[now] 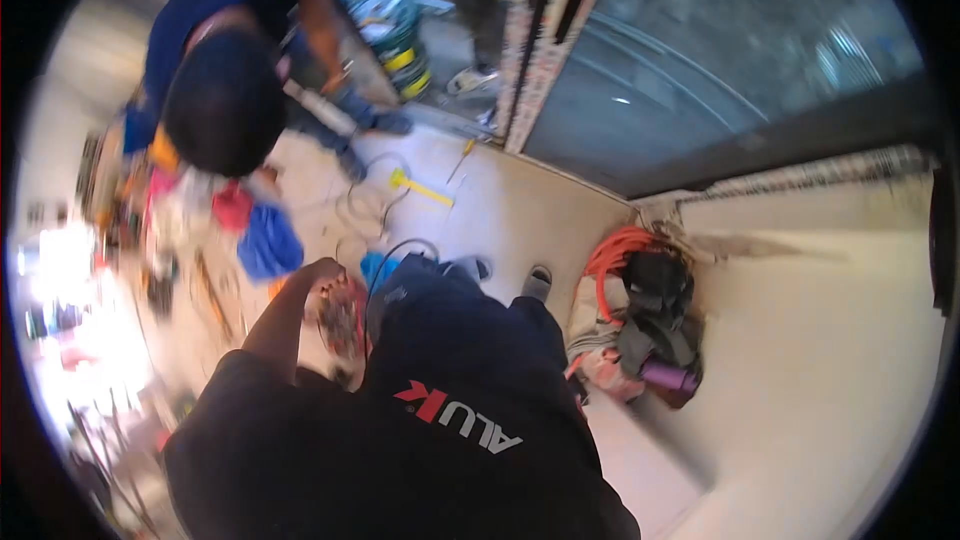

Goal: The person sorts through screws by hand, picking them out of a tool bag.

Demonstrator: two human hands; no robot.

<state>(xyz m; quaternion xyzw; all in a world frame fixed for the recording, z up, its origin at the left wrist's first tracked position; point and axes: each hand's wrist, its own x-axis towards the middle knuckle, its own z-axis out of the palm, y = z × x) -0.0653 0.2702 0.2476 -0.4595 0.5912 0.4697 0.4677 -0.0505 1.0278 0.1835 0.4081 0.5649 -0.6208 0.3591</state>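
My left hand [325,273] is out to my left at hip height, its fingers curled; I cannot tell what is in them. Below it, overlapping in this view, lies a blurred cluster of reddish and dark items [343,320]. A black cable [375,285] curves past close to my hip, beside a bright blue item [378,268]. My right hand is out of view. My dark shirt [460,420] with a printed logo fills the lower part of the view, and my sandalled feet [538,283] stand on the pale floor.
A co-worker [225,90] bends over at upper left, near blue cloth [270,242]. A yellow tool [422,188] and a screwdriver [462,158] lie on the floor. Right: an orange hose and bags [655,285]. A framed glass panel [690,80] stands ahead; a green bucket [400,50] sits beyond.
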